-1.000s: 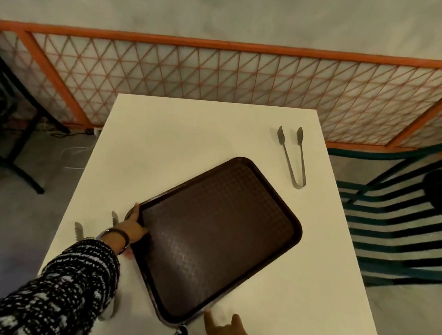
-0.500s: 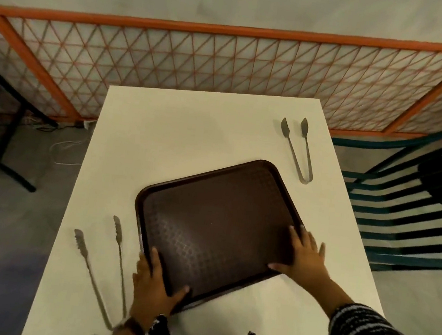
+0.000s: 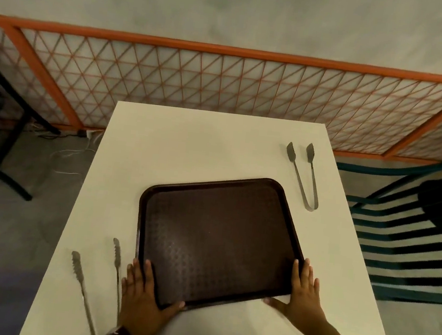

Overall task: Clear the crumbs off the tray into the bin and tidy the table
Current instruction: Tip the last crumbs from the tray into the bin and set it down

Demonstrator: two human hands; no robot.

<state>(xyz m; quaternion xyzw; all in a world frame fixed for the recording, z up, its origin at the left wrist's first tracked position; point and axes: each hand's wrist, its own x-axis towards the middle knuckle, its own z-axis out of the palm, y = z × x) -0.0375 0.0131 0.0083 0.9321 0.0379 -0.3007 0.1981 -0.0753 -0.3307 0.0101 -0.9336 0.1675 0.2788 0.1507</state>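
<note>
Tray [image 3: 220, 239]: I see it lying flat on the bench [image 3: 189, 147], near the middle and turned slightly askew.
Left hand [image 3: 141, 298]: fingers straight, laid on the tray's near-left corner, thumb along the near rim; nothing gripped.
Right hand [image 3: 303, 295]: fingers straight against the near-right corner, thumb spread along the near rim; also relaxed flat.
Far tongs [image 3: 298, 176]: on the bench just beyond the tray's far-right corner.
Near tongs [image 3: 80, 275]: left of the tray, just beside my left hand.

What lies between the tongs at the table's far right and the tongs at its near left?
Head view: the brown tray lies between the far-right tongs and the near-left tongs, plus the left hand on its corner.
</note>
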